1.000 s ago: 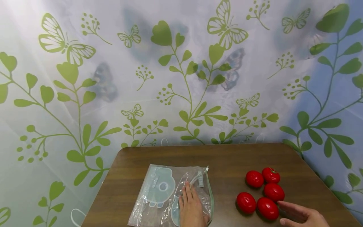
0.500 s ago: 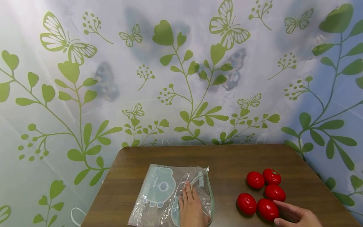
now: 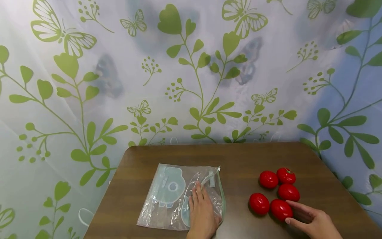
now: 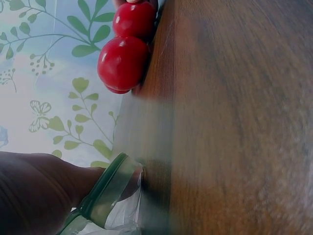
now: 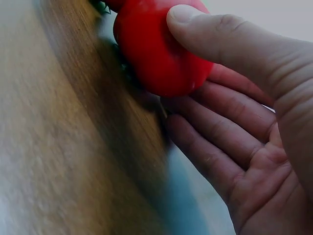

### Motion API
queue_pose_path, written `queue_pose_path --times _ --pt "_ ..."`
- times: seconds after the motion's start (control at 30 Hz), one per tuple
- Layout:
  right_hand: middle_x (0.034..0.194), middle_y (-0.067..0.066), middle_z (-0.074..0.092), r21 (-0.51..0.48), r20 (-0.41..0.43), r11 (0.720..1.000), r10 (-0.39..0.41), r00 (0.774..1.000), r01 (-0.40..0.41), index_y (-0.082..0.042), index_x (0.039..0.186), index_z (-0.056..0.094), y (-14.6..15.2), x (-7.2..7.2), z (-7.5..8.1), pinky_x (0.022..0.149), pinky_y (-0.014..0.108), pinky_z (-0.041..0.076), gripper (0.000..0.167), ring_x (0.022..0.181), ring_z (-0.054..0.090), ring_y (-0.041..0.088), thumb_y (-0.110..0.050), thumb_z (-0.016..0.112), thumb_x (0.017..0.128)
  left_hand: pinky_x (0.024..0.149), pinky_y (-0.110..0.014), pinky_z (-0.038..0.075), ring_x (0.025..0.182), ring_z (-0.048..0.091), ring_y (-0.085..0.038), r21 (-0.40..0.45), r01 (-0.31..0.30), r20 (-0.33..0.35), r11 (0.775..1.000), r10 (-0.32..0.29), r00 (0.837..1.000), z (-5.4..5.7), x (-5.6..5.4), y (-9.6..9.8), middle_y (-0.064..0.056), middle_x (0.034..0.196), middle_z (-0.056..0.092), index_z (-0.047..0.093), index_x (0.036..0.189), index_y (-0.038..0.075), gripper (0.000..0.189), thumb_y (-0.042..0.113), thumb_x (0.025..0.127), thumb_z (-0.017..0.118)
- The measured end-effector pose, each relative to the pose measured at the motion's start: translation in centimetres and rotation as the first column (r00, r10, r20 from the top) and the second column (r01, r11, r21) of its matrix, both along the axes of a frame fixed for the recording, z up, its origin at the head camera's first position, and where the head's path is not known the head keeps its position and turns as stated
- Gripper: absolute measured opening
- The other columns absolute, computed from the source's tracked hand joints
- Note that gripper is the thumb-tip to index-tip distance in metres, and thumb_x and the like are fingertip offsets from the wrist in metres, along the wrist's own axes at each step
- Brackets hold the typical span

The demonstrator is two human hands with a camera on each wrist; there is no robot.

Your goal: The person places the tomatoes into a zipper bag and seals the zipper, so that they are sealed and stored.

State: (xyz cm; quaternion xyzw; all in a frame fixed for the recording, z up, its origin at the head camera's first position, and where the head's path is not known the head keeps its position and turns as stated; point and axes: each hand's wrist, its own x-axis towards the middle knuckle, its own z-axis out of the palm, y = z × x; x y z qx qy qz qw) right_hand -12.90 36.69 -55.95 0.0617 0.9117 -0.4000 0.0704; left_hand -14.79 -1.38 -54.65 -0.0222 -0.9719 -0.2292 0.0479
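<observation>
A clear zip bag (image 3: 162, 217) with pale blue cartoon prints lies flat on the brown table. My left hand (image 3: 203, 210) rests on its right part, fingers straight. In the left wrist view the thumb tip shows through the plastic behind the bag's green zip edge (image 4: 105, 186). At the right my right hand (image 3: 316, 220) holds the nearest red tomato (image 3: 280, 209) between thumb and fingers. Its thumb (image 5: 215, 36) presses the tomato's side in the right wrist view, with the other fingers behind. The tomato's underside is hidden.
Several more shiny red tomatoes sit close around the held one: one tomato (image 3: 259, 203) to its left, others (image 3: 268, 179) behind. The table (image 3: 238, 156) backs onto a white curtain (image 3: 191, 66) with green leaves and butterflies.
My right hand has moved left onto the nearest tomato, and its thumb and fingers have closed around it. The left hand stays on the bag. The head view has tilted slightly down.
</observation>
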Motion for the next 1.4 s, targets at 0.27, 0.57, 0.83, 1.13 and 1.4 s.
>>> queue_pose_path --times 0.27,0.57,0.83,1.13,1.4 --pt "0.141 0.029 0.070 0.027 0.035 1.000 0.000 0.999 -0.001 0.006 0.151 0.060 0.5 0.3 1.6 0.081 0.025 0.066 0.082 0.103 0.081 0.010 -0.041 0.090 0.091 0.124 -0.068 0.039 0.157 0.039 -0.054 -0.045 0.006 -0.034 0.999 -0.007 0.999 0.5 -0.4 -0.1 -0.033 0.173 0.032 0.043 0.158 -0.012 0.119 0.031 0.066 0.104" --pt "0.143 0.035 0.066 0.044 -0.043 0.999 0.012 0.999 -0.010 0.009 0.148 0.061 0.3 0.8 3.8 0.079 0.024 0.066 0.080 0.098 0.076 -0.004 -0.036 0.092 0.090 0.125 -0.067 0.038 0.158 0.039 -0.053 -0.059 0.003 -0.033 0.998 -0.005 0.999 0.6 -0.5 -0.1 -0.033 0.173 0.033 0.043 0.158 -0.012 0.119 0.033 0.066 0.104" --pt "0.139 0.033 0.070 0.057 -0.113 0.996 0.071 0.991 -0.065 0.004 0.145 0.066 -1.0 0.6 5.4 0.078 0.020 0.064 0.070 0.100 0.067 -0.015 -0.031 0.092 0.090 0.124 -0.068 0.038 0.157 0.040 -0.054 -0.052 0.003 -0.042 0.999 -0.005 0.999 0.4 -0.3 0.0 -0.033 0.173 0.034 0.045 0.157 -0.012 0.117 0.032 0.067 0.104" --pt "0.143 0.026 0.070 -0.046 -0.086 0.987 0.147 0.985 -0.152 -0.003 0.149 0.066 -3.4 -0.5 6.4 0.082 0.023 0.065 0.066 0.107 0.069 -0.011 -0.029 0.089 0.093 0.124 -0.068 0.038 0.157 0.039 -0.055 -0.048 0.003 -0.035 0.999 -0.004 0.999 0.2 0.0 0.1 -0.032 0.173 0.033 0.044 0.158 -0.012 0.118 0.031 0.066 0.104" --pt "0.136 0.018 0.076 -0.076 -0.231 0.971 0.202 0.952 -0.225 -0.006 0.141 0.073 -5.4 -1.5 6.8 0.082 0.021 0.064 0.058 0.108 0.072 -0.009 -0.023 0.093 0.089 0.124 -0.068 0.038 0.158 0.037 -0.056 -0.030 0.009 -0.015 1.000 -0.009 1.000 0.3 0.0 0.2 -0.032 0.174 0.031 0.043 0.158 -0.012 0.118 0.029 0.066 0.104"
